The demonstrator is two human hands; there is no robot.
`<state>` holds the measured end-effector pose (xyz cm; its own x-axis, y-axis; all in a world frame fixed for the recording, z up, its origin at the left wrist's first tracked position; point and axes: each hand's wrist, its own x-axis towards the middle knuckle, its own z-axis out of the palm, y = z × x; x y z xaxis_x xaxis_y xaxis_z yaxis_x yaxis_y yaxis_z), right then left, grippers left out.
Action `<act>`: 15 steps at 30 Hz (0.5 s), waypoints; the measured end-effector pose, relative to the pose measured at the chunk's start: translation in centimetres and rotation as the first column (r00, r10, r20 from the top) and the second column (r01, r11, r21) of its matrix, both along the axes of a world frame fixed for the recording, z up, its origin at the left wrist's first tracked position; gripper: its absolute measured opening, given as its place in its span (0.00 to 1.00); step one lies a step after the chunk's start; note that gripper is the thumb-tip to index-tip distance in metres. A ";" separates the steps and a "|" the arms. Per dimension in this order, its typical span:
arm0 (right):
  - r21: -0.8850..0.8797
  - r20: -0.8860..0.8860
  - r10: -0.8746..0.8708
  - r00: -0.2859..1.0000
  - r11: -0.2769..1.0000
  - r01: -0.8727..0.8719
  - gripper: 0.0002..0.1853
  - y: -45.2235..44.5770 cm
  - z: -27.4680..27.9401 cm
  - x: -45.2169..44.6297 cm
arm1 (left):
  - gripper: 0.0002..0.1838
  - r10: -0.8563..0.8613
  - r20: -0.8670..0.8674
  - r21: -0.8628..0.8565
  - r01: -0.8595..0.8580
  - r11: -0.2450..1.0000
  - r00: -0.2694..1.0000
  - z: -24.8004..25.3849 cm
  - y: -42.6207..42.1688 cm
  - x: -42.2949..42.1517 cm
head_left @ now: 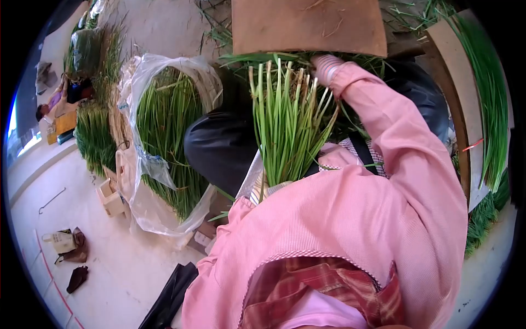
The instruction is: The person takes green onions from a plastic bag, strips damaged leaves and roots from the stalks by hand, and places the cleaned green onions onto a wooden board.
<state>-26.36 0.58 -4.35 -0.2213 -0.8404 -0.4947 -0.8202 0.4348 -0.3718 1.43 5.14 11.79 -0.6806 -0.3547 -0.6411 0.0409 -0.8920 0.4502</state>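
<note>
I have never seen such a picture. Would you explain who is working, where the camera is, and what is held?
No machine here: a person works with two hands. One head-worn camera looks down, so the pink sleeve is the wearer's. The left hand, partly hidden, holds a bunch of green stalks. The right hand is by the brown board; its grip is unclear. At the picture's left, an open plastic bag contains more stalks; at the right, long leaves lie on a panel.
</note>
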 end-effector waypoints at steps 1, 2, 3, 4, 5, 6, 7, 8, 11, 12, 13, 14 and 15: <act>0.023 0.046 -0.065 0.997 0.998 0.064 0.17 0.7 -0.2 -0.6 | 0.28 0.010 0.014 0.008 -0.010 1.000 1.000 0.0 0.0 0.1; 0.049 0.087 -0.133 0.987 0.990 0.129 0.17 1.5 -0.3 -1.4 | 0.28 0.019 0.025 0.012 -0.019 1.000 0.999 -0.1 -0.1 0.2; -0.083 -0.015 -0.135 0.991 0.988 0.133 0.20 3.0 -2.4 -2.2 | 0.28 0.024 0.033 0.017 -0.025 1.000 0.999 -0.1 -0.1 0.2; -0.216 -0.115 -0.149 0.982 0.969 0.122 0.22 3.6 -3.3 -2.2 | 0.28 0.032 0.042 0.020 -0.033 0.999 0.999 -0.2 -0.4 0.2; -0.213 -0.106 -0.142 0.984 0.970 0.117 0.22 3.3 -4.1 -2.4 | 0.28 0.038 0.051 0.019 -0.039 0.999 0.998 -0.2 -0.4 0.3; 0.029 -0.049 -0.198 0.979 0.979 0.200 0.24 3.0 -3.3 -2.7 | 0.28 0.040 0.059 0.023 -0.042 0.999 0.997 -0.3 -0.6 0.3; 0.275 -0.014 -0.264 0.964 0.926 0.258 0.27 2.9 -2.7 -2.7 | 0.28 0.048 0.064 0.027 -0.050 0.998 0.997 -0.3 -0.7 0.3; 0.282 -0.019 -0.261 0.965 0.925 0.255 0.27 3.0 -2.2 -2.2 | 0.28 0.055 0.064 0.030 -0.057 0.998 0.996 -0.4 -0.9 0.2; -0.336 -0.220 -0.085 0.972 0.942 0.006 0.28 3.9 0.2 -0.9 | 0.28 0.066 0.060 0.036 -0.068 0.997 0.996 -0.5 -1.3 0.1; -0.325 -0.227 -0.079 0.971 0.946 0.001 0.28 4.2 1.5 -0.6 | 0.28 0.070 0.059 0.036 -0.072 0.997 0.996 -0.6 -1.3 -0.1; -0.356 0.142 -0.084 0.986 0.925 0.130 0.27 4.2 3.1 -0.3 | 0.27 0.074 0.058 0.036 -0.076 0.996 0.996 -0.6 -1.4 -0.1; -0.337 0.491 -0.073 0.868 0.903 0.266 0.26 4.3 4.7 0.3 | 0.27 0.080 0.058 0.034 -0.082 0.996 0.995 -0.8 -1.5 -0.3; -0.254 0.612 -0.064 0.788 0.928 0.272 0.26 4.6 6.3 1.6 | 0.27 0.091 0.054 0.038 -0.093 0.995 0.994 -1.0 -1.5 -0.5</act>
